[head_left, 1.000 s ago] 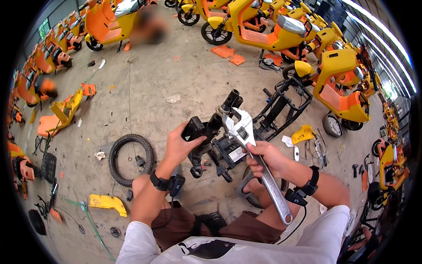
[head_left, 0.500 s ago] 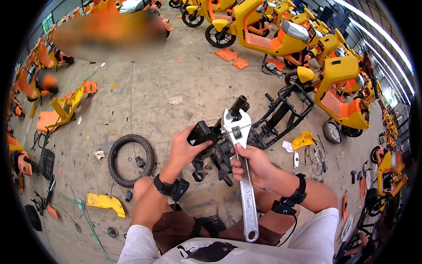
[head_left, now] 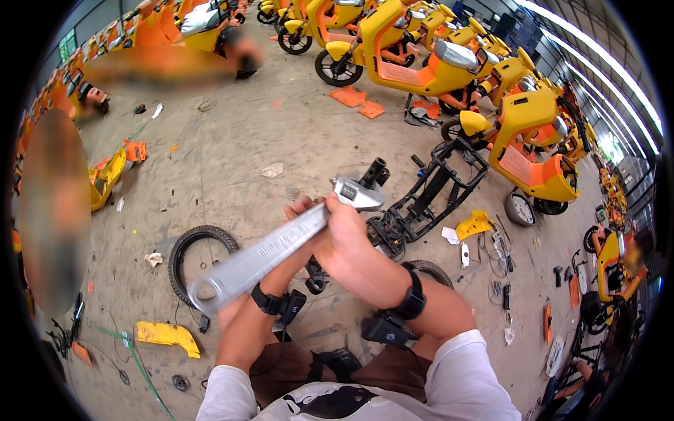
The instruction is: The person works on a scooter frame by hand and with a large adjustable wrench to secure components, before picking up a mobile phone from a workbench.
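Your right hand point(head_left: 342, 228) has its fingers clamped round a large silver adjustable wrench point(head_left: 270, 256), near the head. A line of lettering runs along the wrench's handle, partly blurred. Your left hand point(head_left: 300, 208) is mostly hidden behind the wrench and your right hand; a few fingers show past the handle, but what they close on can't be made out. At the wrench's head, a black tube point(head_left: 375, 172) juts up at a tilt; whether the head grips it is unclear. Right of the head, a black frame point(head_left: 427, 196) lies on the floor. The wrench's ring end covers part of a tyre point(head_left: 205, 231). Below that end lies a yellow panel point(head_left: 168, 335). Well beyond the wrench stand yellow-and-orange scooters point(head_left: 435, 74).
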A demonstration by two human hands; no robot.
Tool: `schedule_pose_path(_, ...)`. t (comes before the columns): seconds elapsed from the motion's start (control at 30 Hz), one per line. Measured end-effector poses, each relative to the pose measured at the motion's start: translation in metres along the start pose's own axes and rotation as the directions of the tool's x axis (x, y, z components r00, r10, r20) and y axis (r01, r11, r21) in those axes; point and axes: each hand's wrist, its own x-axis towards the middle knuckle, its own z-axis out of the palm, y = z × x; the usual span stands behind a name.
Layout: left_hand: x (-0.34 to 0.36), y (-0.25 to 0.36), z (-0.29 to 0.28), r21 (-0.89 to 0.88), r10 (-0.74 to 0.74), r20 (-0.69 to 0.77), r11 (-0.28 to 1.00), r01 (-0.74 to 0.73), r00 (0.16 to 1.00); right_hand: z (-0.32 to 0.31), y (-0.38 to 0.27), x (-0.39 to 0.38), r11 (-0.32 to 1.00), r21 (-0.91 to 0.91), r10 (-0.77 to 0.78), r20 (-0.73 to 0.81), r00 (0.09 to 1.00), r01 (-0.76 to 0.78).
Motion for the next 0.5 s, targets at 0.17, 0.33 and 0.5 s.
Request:
schedule_pose_path(0.17,-0.002,0.015,-0.006,0.914,0.415,0.163,0.278,-0.295,0.895,0.066,0.03,0.004,0.934,0.255,-0.251,-0.037,0.967,0.252)
schedule_pose_path(0.33,0.003,0.021,0.017,0.897,0.393,0.163,0.322,-0.301,0.905,0.076,0.026,0.048,0.869,0.384,-0.276,-0.144,0.95,0.31)
schedule_pose_path(0.5,-0.017,0.044,0.019,0.766,0.172,0.01,0.631,-0.118,0.985,0.061,0.05,-0.002,0.927,0.355,-0.155,0.078,0.985,0.118)
